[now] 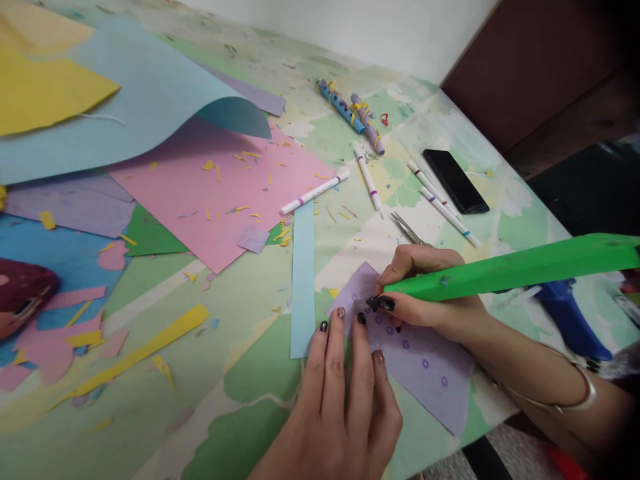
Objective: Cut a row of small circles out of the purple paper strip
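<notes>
A strip of purple paper (pixel 400 360), marked with a row of small purple rings, lies slantwise on the table in front of me. My left hand (pixel 345 400) rests on its left part, fingers stretched out and pressing it down. In my right hand (pixel 425 287) is a long green utility knife (pixel 515 267), gripped like a pen. Its grey tip meets the paper just past my left fingertips, beside the rings. A narrow light blue paper strip (pixel 303 287) lies left of the purple one. Scissors (pixel 407 229) lie behind my right hand, partly hidden by it.
Large coloured sheets, among them a pink sheet (pixel 225 180) and a curling light blue sheet (pixel 150 100), cover the left back. Several white markers (pixel 369 179), a black phone (pixel 455 180), two decorated paper rolls (pixel 343 107) and a blue tool (pixel 573 320) lie around. Scraps litter the patterned tablecloth.
</notes>
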Available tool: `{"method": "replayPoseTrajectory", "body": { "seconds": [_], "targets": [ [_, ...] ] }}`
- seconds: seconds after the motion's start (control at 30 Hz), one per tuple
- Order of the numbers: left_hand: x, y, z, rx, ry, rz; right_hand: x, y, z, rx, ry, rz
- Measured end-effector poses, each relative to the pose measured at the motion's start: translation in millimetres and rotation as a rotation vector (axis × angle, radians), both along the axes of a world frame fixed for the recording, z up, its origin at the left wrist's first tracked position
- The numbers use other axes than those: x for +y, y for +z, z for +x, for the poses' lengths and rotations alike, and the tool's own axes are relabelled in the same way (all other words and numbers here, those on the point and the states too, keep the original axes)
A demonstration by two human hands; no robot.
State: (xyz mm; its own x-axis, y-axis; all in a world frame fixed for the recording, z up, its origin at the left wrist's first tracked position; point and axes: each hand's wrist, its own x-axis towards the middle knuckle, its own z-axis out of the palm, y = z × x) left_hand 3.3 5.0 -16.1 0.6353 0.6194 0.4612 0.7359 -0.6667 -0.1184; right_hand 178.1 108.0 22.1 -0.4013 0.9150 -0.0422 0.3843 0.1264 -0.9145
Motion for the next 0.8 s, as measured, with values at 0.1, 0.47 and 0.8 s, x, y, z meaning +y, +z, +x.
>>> {"method": "replayPoseTrajectory", "body": {
  "seconds": [0.1,0.47,0.8],
  "targets": [
    [0.3,-0.7,0.5,-0.014,0.003,0.009,0.0,0.7,-0.9,-0.024,-0.012,0.026],
    [-0.2,-0.1,0.4,0.001,-0.009,0.002,0.8,0.8,0.4,-0.051,-0.026,0.034],
    [0.3,0.9,-0.5,0.015,-0.018,0.004,0.6,1.8,-0.8,-0.015,-0.053,-0.026]
  ]
}}
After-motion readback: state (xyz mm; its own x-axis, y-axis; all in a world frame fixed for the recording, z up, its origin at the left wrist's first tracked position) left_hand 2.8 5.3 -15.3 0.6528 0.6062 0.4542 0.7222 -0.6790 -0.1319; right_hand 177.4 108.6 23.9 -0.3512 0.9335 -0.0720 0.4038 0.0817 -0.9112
